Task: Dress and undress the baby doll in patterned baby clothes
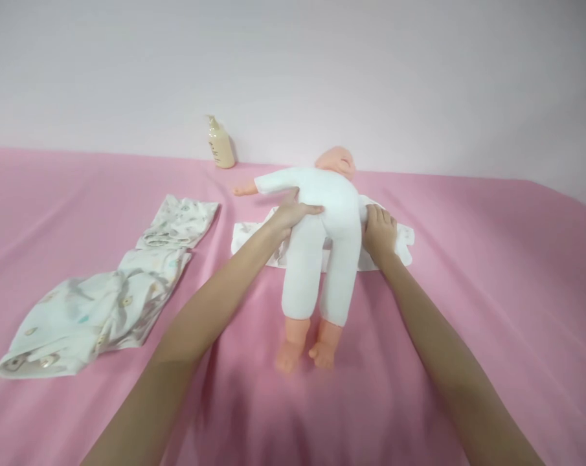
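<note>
A baby doll [329, 200] with a white cloth body is held over the pink-covered surface, its bare feet towards me and its head at the far end. My left hand [293, 215] grips the doll's left side at the waist, thumb laid across the body. On the other side, my right hand [381, 233] is closed beside the doll's hip; whether it holds the doll's arm or the fabric there is hidden. Beneath the doll lies a spread white garment [254, 230], mostly covered by the body. One doll arm reaches out to the left.
Patterned white baby clothes lie on the left: a folded piece [183, 220] farther off and a larger one [74, 317] nearer me. A cream pump bottle [221, 145] stands by the white wall [293, 71]. The pink sheet [491, 259] has soft creases.
</note>
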### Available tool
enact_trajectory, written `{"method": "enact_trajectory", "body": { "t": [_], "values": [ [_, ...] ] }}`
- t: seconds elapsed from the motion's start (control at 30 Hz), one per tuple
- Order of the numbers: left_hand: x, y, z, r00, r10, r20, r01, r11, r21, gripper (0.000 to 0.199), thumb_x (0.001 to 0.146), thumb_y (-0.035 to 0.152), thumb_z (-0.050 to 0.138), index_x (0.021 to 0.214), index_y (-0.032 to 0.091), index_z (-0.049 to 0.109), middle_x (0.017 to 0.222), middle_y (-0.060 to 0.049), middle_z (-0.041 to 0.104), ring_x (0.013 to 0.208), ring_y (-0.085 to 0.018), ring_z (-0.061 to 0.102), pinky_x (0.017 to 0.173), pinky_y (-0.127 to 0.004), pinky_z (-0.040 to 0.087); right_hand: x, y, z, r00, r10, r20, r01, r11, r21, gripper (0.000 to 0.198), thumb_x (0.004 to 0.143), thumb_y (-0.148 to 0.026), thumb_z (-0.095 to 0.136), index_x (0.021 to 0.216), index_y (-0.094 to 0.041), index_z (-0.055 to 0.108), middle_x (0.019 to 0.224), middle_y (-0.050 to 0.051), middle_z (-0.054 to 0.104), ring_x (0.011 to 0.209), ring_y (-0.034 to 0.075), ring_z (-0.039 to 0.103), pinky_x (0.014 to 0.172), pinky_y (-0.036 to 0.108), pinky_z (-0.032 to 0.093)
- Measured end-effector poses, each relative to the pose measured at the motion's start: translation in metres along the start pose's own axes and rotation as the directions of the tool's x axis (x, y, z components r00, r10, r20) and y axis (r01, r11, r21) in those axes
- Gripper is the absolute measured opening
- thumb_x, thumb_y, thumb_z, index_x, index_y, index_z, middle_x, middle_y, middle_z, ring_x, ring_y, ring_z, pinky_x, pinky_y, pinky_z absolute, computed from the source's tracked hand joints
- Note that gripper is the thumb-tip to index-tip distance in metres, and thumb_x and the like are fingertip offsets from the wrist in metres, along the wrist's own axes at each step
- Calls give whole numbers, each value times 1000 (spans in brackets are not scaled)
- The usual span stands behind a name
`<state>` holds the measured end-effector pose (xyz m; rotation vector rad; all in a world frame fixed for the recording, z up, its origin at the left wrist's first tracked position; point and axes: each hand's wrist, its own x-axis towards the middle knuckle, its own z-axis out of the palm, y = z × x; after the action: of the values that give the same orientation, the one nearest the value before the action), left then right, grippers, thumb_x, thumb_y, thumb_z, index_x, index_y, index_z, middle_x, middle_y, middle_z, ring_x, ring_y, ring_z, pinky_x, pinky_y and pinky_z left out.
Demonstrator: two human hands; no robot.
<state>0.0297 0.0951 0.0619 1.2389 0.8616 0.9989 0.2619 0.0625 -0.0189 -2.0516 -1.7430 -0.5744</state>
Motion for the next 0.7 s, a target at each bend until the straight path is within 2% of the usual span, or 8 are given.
{"method": "enact_trajectory", "body": {
  "t": [0.27, 0.37, 0.43, 0.5, 0.53, 0.6, 0.63, 0.7],
  "values": [
    [-5, 46, -36, 983, 186, -9, -186, 982, -29, 64, 60, 14, 79, 119, 14, 55, 126, -13, 61, 118, -32, 58, 99, -46, 50, 0, 26, -1, 922, 289, 258, -292, 956, -25, 38, 91, -18, 33, 120, -13, 56, 113, 15, 64, 105, 28, 57, 84, 38, 41],
    [-14, 66, -56, 963, 269, -13, -268, 963, 35, 55, 72, 19, 73, 123, 13, 54, 122, -10, 63, 122, -33, 54, 102, -47, 45, 5, 29, -6, 901, 342, 265, -347, 937, -31, 37, 87, -18, 38, 117, -12, 60, 113, 16, 65, 106, 30, 58, 88, 42, 41],
    [-20, 77, -70, 952, 306, -25, -303, 948, 96, 47, 85, 21, 59, 129, 10, 49, 120, -8, 62, 126, -32, 49, 103, -50, 39, 13, 20, -14, 910, 356, 214, -376, 925, 55, 36, 85, -19, 43, 113, -12, 64, 112, 16, 65, 109, 32, 58, 94, 46, 40],
    [-26, 84, -82, 942, 332, -42, -325, 938, 125, 44, 90, 20, 52, 132, 10, 46, 119, -5, 62, 129, -33, 44, 104, -51, 34, 25, 0, -27, 931, 315, 183, -360, 876, 320, 32, 86, -26, 46, 108, -13, 66, 111, 15, 67, 109, 31, 59, 97, 46, 41],
    [-28, 86, -87, 941, 334, -59, -325, 937, 129, 45, 89, 21, 53, 132, 11, 46, 118, -4, 62, 131, -34, 42, 105, -50, 34, 33, -15, -35, 947, 257, 195, -321, 801, 505, 33, 88, -33, 45, 107, -14, 66, 110, 14, 67, 108, 29, 60, 96, 44, 43],
    [-32, 88, -97, 941, 322, -102, -309, 943, 127, 47, 86, 22, 58, 132, 16, 48, 116, -3, 62, 132, -34, 43, 107, -47, 37, 48, -52, -54, 966, 47, 253, -242, 506, 828, 51, 93, -54, 36, 112, -15, 64, 108, 13, 68, 103, 28, 63, 91, 43, 48],
    [-33, 88, -102, 941, 323, -102, -311, 943, 120, 47, 86, 21, 57, 132, 17, 48, 115, -3, 63, 131, -33, 43, 107, -46, 38, 56, -74, -64, 962, -77, 261, -218, 355, 909, 64, 92, -64, 28, 117, -15, 61, 108, 13, 67, 103, 28, 63, 89, 44, 49],
    [-36, 88, -111, 938, 342, -50, -336, 937, 91, 46, 87, 17, 54, 133, 18, 48, 114, -2, 64, 129, -31, 47, 106, -45, 39, 69, -116, -81, 944, -232, 235, -196, 177, 964, 83, 86, -77, 17, 127, -15, 55, 107, 12, 67, 106, 28, 61, 91, 45, 48]
  ]
}}
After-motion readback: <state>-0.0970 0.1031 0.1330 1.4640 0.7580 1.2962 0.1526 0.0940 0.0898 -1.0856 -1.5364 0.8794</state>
